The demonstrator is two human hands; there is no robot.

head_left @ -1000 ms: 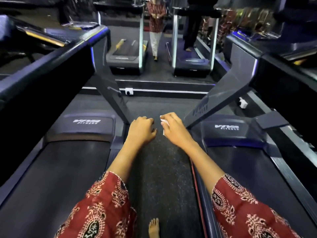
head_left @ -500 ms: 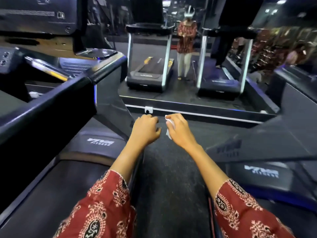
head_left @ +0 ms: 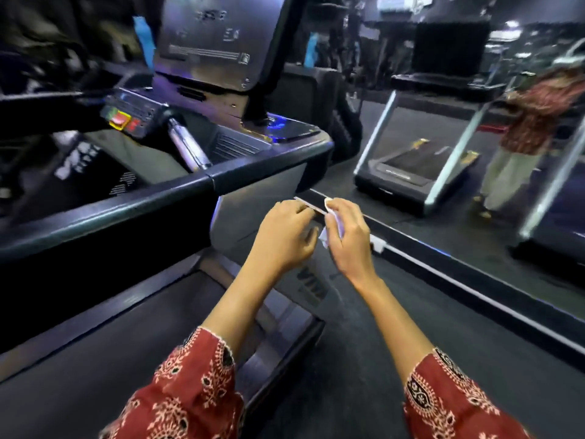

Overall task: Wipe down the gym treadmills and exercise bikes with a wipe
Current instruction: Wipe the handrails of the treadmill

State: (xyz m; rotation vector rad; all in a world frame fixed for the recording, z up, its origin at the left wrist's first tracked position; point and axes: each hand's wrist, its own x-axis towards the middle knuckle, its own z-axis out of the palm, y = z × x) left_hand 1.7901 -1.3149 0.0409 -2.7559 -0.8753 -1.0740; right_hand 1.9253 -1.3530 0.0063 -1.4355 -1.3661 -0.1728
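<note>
The wipe (head_left: 323, 241) is pinched, bunched, in the right hand (head_left: 346, 239), just right of the treadmill handrail (head_left: 126, 207). The left hand (head_left: 281, 237) curls beside it, grip unclear. The wipe touches no machine, so handrail and console (head_left: 215, 42) likely await wiping.

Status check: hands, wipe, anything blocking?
Right hand pinches wipe. Left hand curled beside it, contact unclear. Wipe not on treadmill rail. Nothing between them.

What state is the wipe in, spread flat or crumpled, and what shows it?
Crumpled. The wipe shows only as small white bunches poking out of the right hand, whose fingers curl round it; no flat sheet.
</note>
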